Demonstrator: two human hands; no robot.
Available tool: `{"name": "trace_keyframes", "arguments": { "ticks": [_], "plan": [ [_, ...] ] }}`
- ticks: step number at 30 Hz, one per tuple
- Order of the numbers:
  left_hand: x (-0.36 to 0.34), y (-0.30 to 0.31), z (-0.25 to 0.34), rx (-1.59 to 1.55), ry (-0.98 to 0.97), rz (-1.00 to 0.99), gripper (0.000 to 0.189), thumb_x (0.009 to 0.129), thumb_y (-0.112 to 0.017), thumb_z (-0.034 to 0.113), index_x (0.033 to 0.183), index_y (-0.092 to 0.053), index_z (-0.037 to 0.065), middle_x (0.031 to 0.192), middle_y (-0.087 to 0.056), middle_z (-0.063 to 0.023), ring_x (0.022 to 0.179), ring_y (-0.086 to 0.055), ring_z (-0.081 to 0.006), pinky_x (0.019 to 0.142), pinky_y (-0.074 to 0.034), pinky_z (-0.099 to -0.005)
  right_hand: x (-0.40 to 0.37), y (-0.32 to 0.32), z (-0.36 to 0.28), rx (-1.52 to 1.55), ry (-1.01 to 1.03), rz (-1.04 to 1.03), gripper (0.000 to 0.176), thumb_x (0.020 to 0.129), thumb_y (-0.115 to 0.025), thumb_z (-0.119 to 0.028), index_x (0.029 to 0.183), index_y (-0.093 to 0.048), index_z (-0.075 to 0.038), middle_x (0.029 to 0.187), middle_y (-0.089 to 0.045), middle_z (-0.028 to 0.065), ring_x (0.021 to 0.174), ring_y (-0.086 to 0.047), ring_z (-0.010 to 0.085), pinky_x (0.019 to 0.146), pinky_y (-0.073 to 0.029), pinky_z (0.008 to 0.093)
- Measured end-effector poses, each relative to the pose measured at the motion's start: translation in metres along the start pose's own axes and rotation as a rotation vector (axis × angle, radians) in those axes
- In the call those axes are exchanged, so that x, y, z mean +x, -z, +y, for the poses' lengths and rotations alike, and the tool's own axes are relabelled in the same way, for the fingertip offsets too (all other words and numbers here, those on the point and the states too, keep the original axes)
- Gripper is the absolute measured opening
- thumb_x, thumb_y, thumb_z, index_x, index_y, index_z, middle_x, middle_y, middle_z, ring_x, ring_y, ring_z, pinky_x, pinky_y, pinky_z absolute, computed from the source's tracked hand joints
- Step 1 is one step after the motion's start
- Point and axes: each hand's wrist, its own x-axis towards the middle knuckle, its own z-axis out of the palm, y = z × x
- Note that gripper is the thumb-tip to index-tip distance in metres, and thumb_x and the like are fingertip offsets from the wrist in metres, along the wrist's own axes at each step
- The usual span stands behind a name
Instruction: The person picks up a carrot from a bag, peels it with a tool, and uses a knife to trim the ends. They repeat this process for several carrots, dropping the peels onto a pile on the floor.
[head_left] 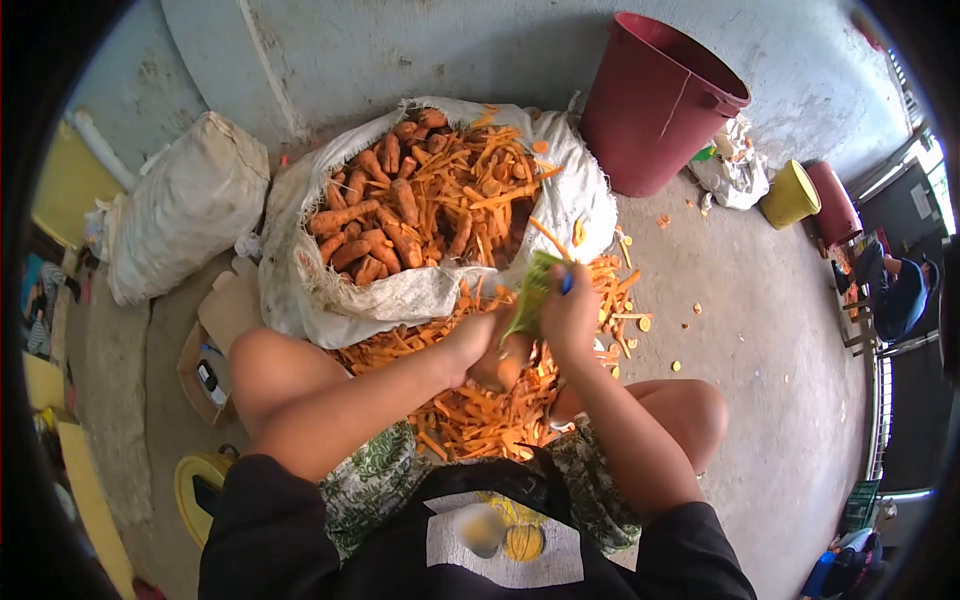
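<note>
Carrot (505, 368) sits gripped in the left hand (472, 345), right beside the right hand (575, 318), which is closed round a green peeler (533, 295). Looks stiff and light, probably slick once peeled, so I'd hold the thick end.

Concrete floor (760, 340): open carrot sack (400, 297), peel heap (470, 412), maroon bucket (650, 110), tied sack (180, 200).

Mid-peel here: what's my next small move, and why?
Probably one peeler stroke along the carrot, keeping the blade clear of the left hand's fingers. The right hand holds the peeler right by the carrot. The left hand grips the carrot above the peel pile, so a strip would likely drop there.
</note>
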Motion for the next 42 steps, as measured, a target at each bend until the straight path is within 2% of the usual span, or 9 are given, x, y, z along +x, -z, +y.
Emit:
{"name": "trace_keyframes", "arguments": {
  "ticks": [2, 8, 13, 18, 21, 28, 30, 35, 42],
  "plan": [
    [-0.017, -0.011, 0.007, 0.492, 0.143, 0.072, 0.039, 0.093, -0.031, 0.034, 0.111, -0.047, 0.004, 0.099, -0.058, -0.0107, 0.081, -0.060, -0.0180, 0.069, -0.050, -0.0309, 0.037, 0.013, 0.018, -0.040, -0.070, 0.149, 0.018, 0.085, -0.047, -0.017, 0.083, -0.051, 0.001, 0.069, -0.056, 0.0226, 0.065, -0.056, 0.0377, 0.057, -0.042, 0.0436],
    [-0.032, -0.002, 0.014, 0.304, 0.143, -0.068, 0.041, 0.091, -0.038, 0.036, 0.114, -0.045, 0.004, 0.096, -0.058, -0.0108, 0.079, -0.061, -0.0182, 0.069, -0.052, -0.0313, 0.102, 0.055, 0.075, 0.104, -0.225, 0.519, 0.024, 0.088, -0.046, -0.022, 0.085, -0.050, 0.002, 0.067, -0.057, 0.0156, 0.056, -0.051, 0.0274, 0.054, -0.040, 0.0366],
    [-0.012, 0.012, 0.023, 0.079, 0.052, 0.000, 0.039, 0.090, -0.037, 0.037, 0.108, -0.047, 0.004, 0.090, -0.059, -0.0116, 0.073, -0.062, -0.0225, 0.066, -0.053, -0.0364, 0.014, 0.024, -0.028, 0.534, -0.047, -0.040, 0.024, 0.091, -0.044, -0.023, 0.084, -0.049, 0.000, 0.061, -0.049, 0.0036, 0.053, -0.042, 0.0092, 0.047, -0.036, 0.0277],
    [-0.016, 0.003, 0.021, 0.033, -0.016, 0.028, 0.036, 0.093, -0.030, 0.034, 0.108, -0.048, 0.006, 0.092, -0.060, -0.0090, 0.077, -0.061, -0.0196, 0.067, -0.052, -0.0348, -0.026, 0.009, -0.057, 0.199, 0.213, 0.027, 0.013, 0.082, -0.051, -0.011, 0.089, -0.049, 0.000, 0.064, -0.054, 0.0212, 0.058, -0.056, 0.0335, 0.052, -0.041, 0.0409],
    [-0.011, 0.007, 0.015, 0.095, -0.047, 0.028, 0.038, 0.093, -0.029, 0.034, 0.107, -0.048, 0.004, 0.091, -0.060, -0.0084, 0.077, -0.061, -0.0186, 0.067, -0.052, -0.0335, -0.016, 0.000, -0.039, 0.058, 0.186, 0.030, 0.022, 0.088, -0.049, -0.021, 0.082, -0.049, 0.001, 0.054, -0.047, 0.0153, 0.046, -0.042, 0.0244, 0.048, -0.037, 0.0367],
    [-0.046, -0.006, 0.016, 0.566, 0.065, -0.116, 0.044, 0.092, -0.034, 0.039, 0.110, -0.047, 0.001, 0.091, -0.059, -0.0100, 0.079, -0.059, -0.0152, 0.070, -0.049, -0.0283, 0.088, 0.044, 0.052, -0.178, -0.144, 0.450, 0.019, 0.083, -0.049, -0.019, 0.089, -0.050, 0.000, 0.072, -0.056, 0.0215, 0.067, -0.055, 0.0381, 0.058, -0.041, 0.0455],
    [-0.056, -0.017, 0.024, 0.474, 0.113, -0.036, 0.045, 0.090, -0.040, 0.041, 0.110, -0.047, 0.001, 0.091, -0.058, -0.0092, 0.080, -0.059, -0.0147, 0.070, -0.049, -0.0277, 0.100, 0.050, 0.066, -0.013, -0.172, 0.528, 0.021, 0.086, -0.049, -0.021, 0.087, -0.050, 0.000, 0.068, -0.056, 0.0136, 0.059, -0.053, 0.0268, 0.053, -0.042, 0.0369],
    [-0.031, -0.001, 0.035, 0.291, 0.051, 0.067, 0.041, 0.090, -0.040, 0.038, 0.111, -0.047, 0.004, 0.091, -0.057, -0.0075, 0.078, -0.058, -0.0156, 0.071, -0.050, -0.0297, 0.020, 0.037, -0.042, 0.697, -0.158, -0.044, 0.022, 0.087, -0.051, -0.023, 0.088, -0.050, -0.001, 0.065, -0.050, -0.0004, 0.055, -0.045, 0.0052, 0.047, -0.037, 0.0235],
    [-0.016, 0.005, 0.032, 0.035, -0.036, -0.046, 0.037, 0.092, -0.031, 0.036, 0.110, -0.048, 0.007, 0.098, -0.058, -0.0077, 0.082, -0.060, -0.0167, 0.071, -0.051, -0.0336, -0.024, 0.003, -0.045, 0.343, 0.163, 0.001, 0.018, 0.086, -0.053, -0.018, 0.093, -0.049, -0.002, 0.065, -0.053, 0.0139, 0.052, -0.049, 0.0212, 0.050, -0.041, 0.0333]
  ]
}}
